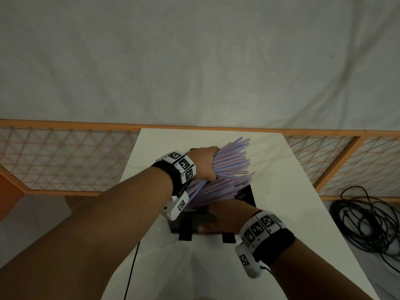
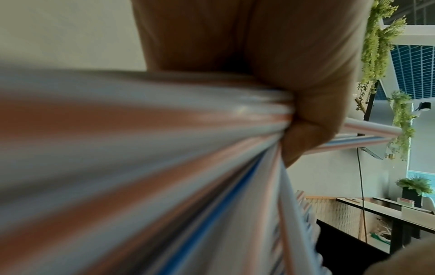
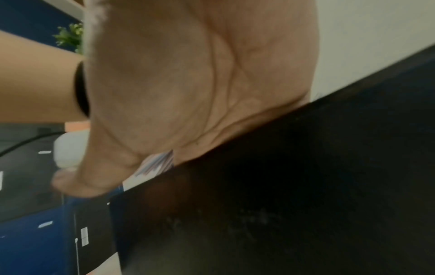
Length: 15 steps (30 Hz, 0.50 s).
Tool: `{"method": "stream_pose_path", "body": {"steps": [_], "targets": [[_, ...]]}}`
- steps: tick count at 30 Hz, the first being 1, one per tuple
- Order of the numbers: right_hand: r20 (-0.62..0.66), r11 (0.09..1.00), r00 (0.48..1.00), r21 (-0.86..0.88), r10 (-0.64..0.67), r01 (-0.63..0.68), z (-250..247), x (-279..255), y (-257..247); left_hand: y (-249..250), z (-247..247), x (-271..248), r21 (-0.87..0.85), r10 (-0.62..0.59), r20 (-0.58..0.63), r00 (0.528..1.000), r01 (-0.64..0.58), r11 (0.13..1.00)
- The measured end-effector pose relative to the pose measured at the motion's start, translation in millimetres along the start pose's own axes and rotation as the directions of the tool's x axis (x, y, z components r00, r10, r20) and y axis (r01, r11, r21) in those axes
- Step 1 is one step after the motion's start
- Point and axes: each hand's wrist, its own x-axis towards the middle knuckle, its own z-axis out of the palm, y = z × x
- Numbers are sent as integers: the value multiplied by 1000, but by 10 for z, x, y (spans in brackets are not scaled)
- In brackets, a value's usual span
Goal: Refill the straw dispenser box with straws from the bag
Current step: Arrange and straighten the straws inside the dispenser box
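The left hand point(image 1: 203, 163) has its grip closed round a thick bundle of thin pastel blue, pink and white plastic straws point(image 1: 229, 163), whose far ends fan out toward 1 o'clock and whose near ends slope down toward 7 o'clock into the open black rectangular dispenser box point(image 1: 249, 195). More straws lie in the box beneath the bundle. The right hand point(image 1: 227, 217) grips the box's near edge at about 5 o'clock from the bundle, thumb on the front wall; its fingers are hidden, probably over the rim. The box stands on the white desk point(image 1: 281, 191). A coil of black cable point(image 1: 363, 221) lies on the floor at 3 o'clock, an orange lattice screen point(image 1: 71, 159) beyond the desk.
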Motion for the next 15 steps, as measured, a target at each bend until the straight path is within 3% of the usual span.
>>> {"method": "stream_pose_path", "body": {"steps": [2,5,8,12,15], "targets": [[82,999,996,-29,46,-44,-75,32,9,-11,1,-12,1,-3,-2,1000,3,1000],[74,986,989,-112,130,-121,-67,101,20,-10,-12,-22,5,-15,-7,1000,15,1000],[-30,960,994,-256,108,-112,-32,155,-20,2,-27,-21,1,-24,-10,1000,24,1000],[-245,970,968,-219,52,-108,-64,164,2,-6,-21,1,1,-29,-7,1000,29,1000],[-227,962,964,-203,136,-184,-66,142,98,-17,7,20,-29,-26,-1,1000,26,999]]}}
